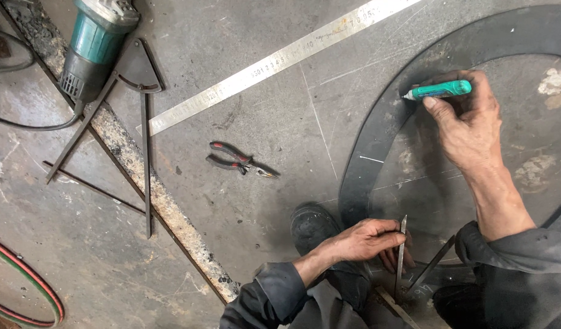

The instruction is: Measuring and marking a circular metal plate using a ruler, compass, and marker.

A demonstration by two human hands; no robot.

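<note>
One green marker pen with a white tip is pinched in the fingers of the right hand, tip touching the inner edge of the dark curved ring of sheet steel that lies flat on the grey metal floor plate. Hands are well apart: the left hand sits at the near rim of the ring, closed round one leg of a thin steel divider; the divider's second leg angles away to the right across the ring's near edge. One black shoe stands just left of the left hand, beside the ring's outer edge.

Left of the ring, on the plate: one pair of red-and-black-handled pliers, jaws pointing toward the ring. Above the pliers, one long steel ruler runs diagonally toward the ring's top. Further left: one large dark steel compass, legs spread, and one teal-and-grey angle grinder touching its head. Far left, lower corner: one red-and-green paired hose, curved.

No containers in view.
</note>
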